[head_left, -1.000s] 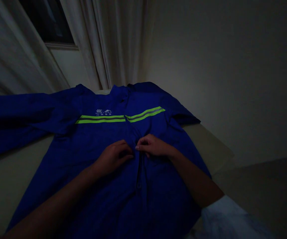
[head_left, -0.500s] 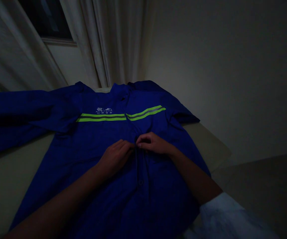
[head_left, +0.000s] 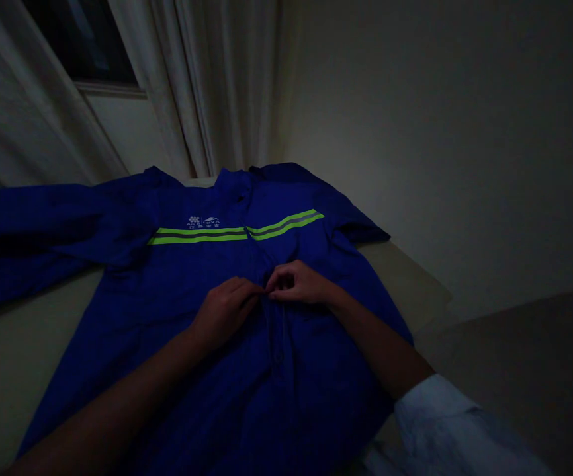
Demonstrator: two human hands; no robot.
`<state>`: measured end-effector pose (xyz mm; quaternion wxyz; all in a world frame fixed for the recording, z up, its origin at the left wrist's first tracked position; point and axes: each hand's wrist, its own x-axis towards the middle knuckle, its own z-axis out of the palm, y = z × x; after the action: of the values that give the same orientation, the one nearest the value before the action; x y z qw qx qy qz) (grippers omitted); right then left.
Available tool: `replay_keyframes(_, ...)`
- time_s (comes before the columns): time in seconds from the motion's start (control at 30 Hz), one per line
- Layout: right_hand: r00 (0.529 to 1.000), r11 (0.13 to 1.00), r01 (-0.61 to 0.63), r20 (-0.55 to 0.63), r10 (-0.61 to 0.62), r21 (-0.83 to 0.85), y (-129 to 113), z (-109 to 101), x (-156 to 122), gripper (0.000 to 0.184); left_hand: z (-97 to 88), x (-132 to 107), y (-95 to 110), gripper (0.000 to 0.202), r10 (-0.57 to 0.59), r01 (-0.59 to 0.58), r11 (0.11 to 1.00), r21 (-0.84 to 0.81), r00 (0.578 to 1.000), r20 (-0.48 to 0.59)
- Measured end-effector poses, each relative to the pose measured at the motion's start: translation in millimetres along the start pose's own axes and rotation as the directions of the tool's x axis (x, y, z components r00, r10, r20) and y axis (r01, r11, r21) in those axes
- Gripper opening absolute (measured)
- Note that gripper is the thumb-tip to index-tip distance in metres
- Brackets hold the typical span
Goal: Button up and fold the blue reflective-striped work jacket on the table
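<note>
A blue work jacket (head_left: 182,277) lies front side up, its sleeves spread to both sides. A yellow-green reflective stripe (head_left: 197,236) crosses its chest below a pale printed logo (head_left: 204,221). At the middle of the front opening, my left hand (head_left: 227,307) pinches the edge of the placket. My right hand (head_left: 299,283) pinches the same spot from the other side, fingertips meeting those of the left. Whatever small part sits between the fingertips is hidden. Lower on the placket a button (head_left: 278,357) shows dimly.
The jacket rests on a pale flat surface (head_left: 410,284). Behind it hang light curtains (head_left: 221,86) beside a dark window (head_left: 83,39). A plain wall (head_left: 440,145) rises at the right. The room is dim.
Both hands stay at the same place on the placket, with the fingertips shifting slightly closer together. The whole view has moved a little.
</note>
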<state>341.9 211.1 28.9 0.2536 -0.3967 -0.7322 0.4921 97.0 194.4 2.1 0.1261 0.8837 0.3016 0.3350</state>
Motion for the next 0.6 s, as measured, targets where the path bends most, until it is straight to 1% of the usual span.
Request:
replay_keyframes(0.1,0.999,0.997,0.044,-0.015,-0.045,-0.070,0.9,2.9,-1.5,0.015,0.0,0.5,0.4,0.020,0.009,-0.009,1.000,-0.002,1.000,-0.010)
replay_keyframes(0.17,0.997,0.990,0.073,-0.014,-0.075,-0.120,2.6,4.5,-1.9,0.012,0.5,1.1,-2.0,0.020,-0.023,0.024,0.999,-0.044,1.000,0.016)
replay_keyframes(0.27,0.993,0.974,0.113,0.003,-0.115,-0.197,4.6,5.9,-1.5,0.010,0.2,3.3,-7.2,0.016,-0.108,0.127,0.978,-0.168,0.988,0.114)
replay_keyframes(0.33,0.990,0.959,0.139,0.019,-0.139,-0.246,4.5,6.5,-1.1,0.009,-1.5,5.3,-9.0,0.018,-0.157,0.205,0.951,-0.233,0.965,0.208)
replay_keyframes(0.37,0.988,0.952,0.151,0.028,-0.149,-0.266,4.1,6.6,-0.9,0.008,-2.9,6.4,-9.0,0.019,-0.172,0.229,0.944,-0.238,0.956,0.239)
replay_keyframes(0.43,0.987,0.943,0.158,0.042,-0.153,-0.291,2.5,6.9,-0.8,0.005,-7.3,8.5,-7.6,0.017,-0.190,0.243,0.949,-0.199,0.949,0.252)
replay_keyframes(0.5,0.990,0.944,0.140,0.044,-0.133,-0.297,0.9,7.0,-0.8,0.005,-13.2,10.5,-5.4,0.013,-0.185,0.230,0.960,-0.160,0.949,0.257)
replay_keyframes(0.53,0.992,0.946,0.129,0.046,-0.121,-0.296,0.3,7.0,-0.8,0.005,-16.3,11.4,-4.5,0.012,-0.177,0.229,0.960,-0.162,0.943,0.282)
replay_keyframes(0.6,0.992,0.946,0.123,0.062,-0.110,-0.301,-0.4,6.8,-0.7,0.004,-21.2,12.9,-3.4,0.017,-0.165,0.253,0.944,-0.214,0.918,0.360)
